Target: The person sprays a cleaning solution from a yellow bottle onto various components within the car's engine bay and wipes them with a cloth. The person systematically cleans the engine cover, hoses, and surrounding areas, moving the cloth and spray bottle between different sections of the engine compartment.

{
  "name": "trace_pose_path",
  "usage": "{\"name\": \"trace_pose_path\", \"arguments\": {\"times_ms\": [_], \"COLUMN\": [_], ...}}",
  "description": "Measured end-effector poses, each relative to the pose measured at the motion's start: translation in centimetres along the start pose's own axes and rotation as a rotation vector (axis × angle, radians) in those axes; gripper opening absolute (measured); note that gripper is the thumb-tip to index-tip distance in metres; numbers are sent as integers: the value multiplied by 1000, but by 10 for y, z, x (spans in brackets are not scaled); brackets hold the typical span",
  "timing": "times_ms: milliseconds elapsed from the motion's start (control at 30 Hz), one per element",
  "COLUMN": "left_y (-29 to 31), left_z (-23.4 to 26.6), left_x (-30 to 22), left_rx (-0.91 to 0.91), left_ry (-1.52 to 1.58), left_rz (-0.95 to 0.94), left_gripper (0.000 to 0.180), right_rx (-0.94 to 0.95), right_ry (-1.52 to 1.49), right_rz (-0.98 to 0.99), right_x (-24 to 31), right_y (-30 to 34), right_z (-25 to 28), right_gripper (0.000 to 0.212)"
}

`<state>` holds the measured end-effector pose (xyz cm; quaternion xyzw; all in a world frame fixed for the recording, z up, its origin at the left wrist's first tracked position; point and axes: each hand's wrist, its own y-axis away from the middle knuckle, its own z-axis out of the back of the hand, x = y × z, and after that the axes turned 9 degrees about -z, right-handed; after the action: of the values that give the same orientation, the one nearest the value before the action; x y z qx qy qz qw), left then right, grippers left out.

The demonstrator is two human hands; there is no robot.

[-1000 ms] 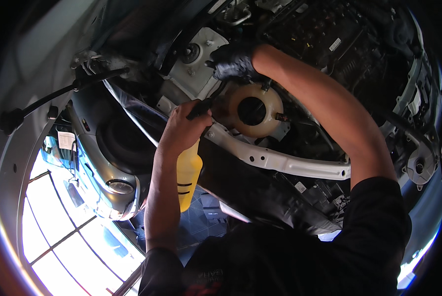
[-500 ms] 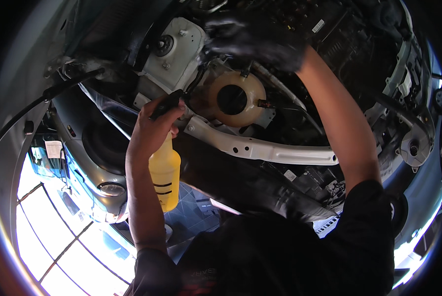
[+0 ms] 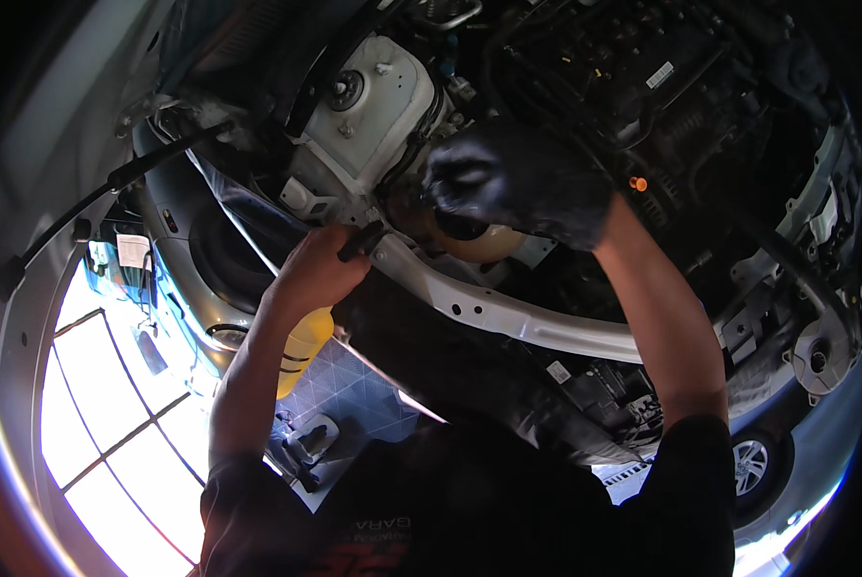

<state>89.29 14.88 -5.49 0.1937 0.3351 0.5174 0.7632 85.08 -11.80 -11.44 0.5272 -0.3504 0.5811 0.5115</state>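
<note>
My bare left hand [image 3: 317, 271] is wrapped round the neck of a yellow spray bottle [image 3: 306, 348]. The bottle's black spray head [image 3: 362, 241] points toward the engine bay, and its body hangs below my hand. My right hand [image 3: 517, 183] wears a black glove, its fingers curled in; whatever they may hold is hidden. It hovers over a round, yellowish translucent reservoir [image 3: 493, 246], covering most of it and part of its black cap [image 3: 460, 227].
A pale strut tower [image 3: 373, 111] lies at the far left of the engine bay. A light metal crossbar [image 3: 517, 320] runs along the near side, with a dark cover [image 3: 440, 346] draped in front. The dark engine [image 3: 633, 96], with an orange dipstick handle [image 3: 639, 184], fills the far right.
My right hand has come nearer, from beside the strut tower to over the reservoir. My left hand and the spray bottle are slightly lower in view, with the bottle tilted more. The view has shifted.
</note>
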Motion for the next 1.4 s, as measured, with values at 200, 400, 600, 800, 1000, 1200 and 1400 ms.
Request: {"name": "trace_pose_path", "arguments": {"times_ms": [200,400,600,800,1000,1200,1400], "left_y": [-6,-2,17,31,15,7,3], "left_z": [-3,3,3,-5,-4,-15,-24], "left_x": [6,8,15,-2,-23,-17,-3], "left_rx": [-53,-20,-76,-12,368,184,146], "left_ry": [-69,130,76,-110,-222,-232,-219], "left_rz": [-53,-39,-422,-614,-369,-539,-652], "left_gripper": [36,34,32,38,47,39,37], "right_rx": [256,260,-120,140,117,-116,118], "right_ry": [471,414,145,-53,-318,-1085,-1046], "right_rz": [152,256,443,-175,-479,-730,-640], "right_x": [-37,-46,-12,-3,-28,-75,-106], "right_y": [-82,-84,-32,105,179,172,122], "right_z": [-68,-84,-19,55,66,-27,-47], "right_gripper": [20,16,17,24,30,44,45]}}
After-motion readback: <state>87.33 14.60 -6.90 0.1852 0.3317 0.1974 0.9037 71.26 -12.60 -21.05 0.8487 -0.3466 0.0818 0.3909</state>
